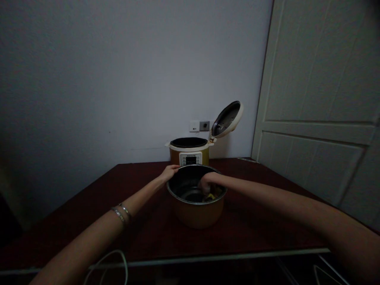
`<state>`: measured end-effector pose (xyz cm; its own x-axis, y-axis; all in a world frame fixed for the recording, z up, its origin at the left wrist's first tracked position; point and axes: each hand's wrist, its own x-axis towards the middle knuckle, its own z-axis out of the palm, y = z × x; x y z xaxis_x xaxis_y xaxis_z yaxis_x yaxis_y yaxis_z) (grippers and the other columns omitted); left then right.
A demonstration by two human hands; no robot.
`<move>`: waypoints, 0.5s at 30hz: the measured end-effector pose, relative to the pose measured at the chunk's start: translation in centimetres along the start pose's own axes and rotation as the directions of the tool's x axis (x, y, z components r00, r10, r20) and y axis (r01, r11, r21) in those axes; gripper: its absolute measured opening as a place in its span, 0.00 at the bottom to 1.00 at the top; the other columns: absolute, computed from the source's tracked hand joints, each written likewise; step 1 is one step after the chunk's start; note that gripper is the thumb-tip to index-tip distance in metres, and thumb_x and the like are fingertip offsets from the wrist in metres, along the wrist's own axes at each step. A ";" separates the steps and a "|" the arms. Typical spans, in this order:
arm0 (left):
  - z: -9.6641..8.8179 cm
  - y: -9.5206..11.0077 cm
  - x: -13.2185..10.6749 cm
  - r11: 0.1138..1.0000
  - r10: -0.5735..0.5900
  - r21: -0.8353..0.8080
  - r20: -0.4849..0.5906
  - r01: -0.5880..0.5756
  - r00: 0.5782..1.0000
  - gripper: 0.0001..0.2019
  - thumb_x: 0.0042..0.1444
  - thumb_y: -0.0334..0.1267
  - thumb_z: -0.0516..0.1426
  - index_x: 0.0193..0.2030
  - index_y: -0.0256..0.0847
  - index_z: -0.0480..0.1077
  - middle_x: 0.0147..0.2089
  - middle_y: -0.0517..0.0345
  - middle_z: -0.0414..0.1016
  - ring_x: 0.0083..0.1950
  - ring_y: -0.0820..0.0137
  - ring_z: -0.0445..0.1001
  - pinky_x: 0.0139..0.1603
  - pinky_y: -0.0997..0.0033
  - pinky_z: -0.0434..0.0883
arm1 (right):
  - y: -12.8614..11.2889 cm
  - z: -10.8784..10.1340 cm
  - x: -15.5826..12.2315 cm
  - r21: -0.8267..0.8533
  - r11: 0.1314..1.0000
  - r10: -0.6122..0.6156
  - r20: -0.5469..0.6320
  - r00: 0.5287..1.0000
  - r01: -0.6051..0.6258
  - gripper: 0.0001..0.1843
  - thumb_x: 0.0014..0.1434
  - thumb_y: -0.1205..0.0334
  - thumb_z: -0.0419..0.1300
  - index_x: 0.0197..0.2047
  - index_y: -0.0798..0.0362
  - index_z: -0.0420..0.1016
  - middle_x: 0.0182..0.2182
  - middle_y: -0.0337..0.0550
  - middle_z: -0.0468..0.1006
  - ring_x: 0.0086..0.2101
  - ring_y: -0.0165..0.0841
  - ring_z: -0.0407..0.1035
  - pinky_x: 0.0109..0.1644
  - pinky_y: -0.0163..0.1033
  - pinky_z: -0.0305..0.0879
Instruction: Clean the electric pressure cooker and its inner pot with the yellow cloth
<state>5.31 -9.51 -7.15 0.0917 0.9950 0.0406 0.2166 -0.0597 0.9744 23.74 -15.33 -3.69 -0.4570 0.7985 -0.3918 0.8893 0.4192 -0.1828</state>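
A round inner pot [198,215], dark inside and yellowish-brown outside, stands on the table in front of me. My left hand [170,172] is closed on its rim at the far left side. Reaching in over the right rim, my right hand [207,182] is down inside the pot, its fingers bent around a small yellow and dark cloth-like piece [210,196] against the inner wall. Dim light and the pot's rim hide part of that piece. Just behind the pot sits a cooker body [190,147] with a control panel, its lid [228,119] swung up to the right.
The dark red table [142,237] ends in a pale front edge, with a looped white cable [124,259] hanging near it at lower left. Wall sockets [199,126] are behind the cooker. A pale panelled door [314,118] stands along the right side.
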 end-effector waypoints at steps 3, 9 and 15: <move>0.1 0.0 -0.1 1.000 0.014 0.012 -0.008 -0.014 1.000 0.14 0.49 0.28 0.58 0.44 0.33 0.73 0.36 0.52 0.79 0.37 0.67 0.75 0.43 0.68 0.69 | -1.9 1.3 -0.4 0.115 0.992 -0.072 0.211 0.975 0.048 0.07 0.44 0.67 0.65 0.28 0.61 0.74 0.17 0.35 0.68 0.19 0.29 0.64 0.22 0.33 0.62; 0.0 0.2 0.2 0.999 0.023 0.048 -0.021 -0.022 0.999 0.13 0.49 0.24 0.56 0.43 0.33 0.74 0.37 0.52 0.79 0.38 0.68 0.75 0.42 0.71 0.69 | -5.0 1.0 -1.8 0.425 0.878 -0.240 -0.010 0.971 0.221 0.10 0.59 0.69 0.47 0.36 0.57 0.69 0.24 0.33 0.66 0.21 0.22 0.60 0.24 0.27 0.62; 0.0 0.2 0.0 0.998 0.027 0.059 -0.003 -0.027 1.000 0.14 0.51 0.26 0.56 0.45 0.33 0.73 0.37 0.53 0.79 0.37 0.68 0.75 0.41 0.71 0.70 | -2.1 -0.9 -5.0 0.453 0.868 -0.282 0.117 0.952 0.202 0.07 0.53 0.69 0.55 0.26 0.59 0.71 0.17 0.31 0.63 0.20 0.21 0.59 0.25 0.26 0.61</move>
<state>5.37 -9.54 -6.92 0.0944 0.9932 0.0677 0.2709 -0.0911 0.9583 24.12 -19.82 -0.52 -0.6841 0.5912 -0.4271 0.6882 0.3293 -0.6465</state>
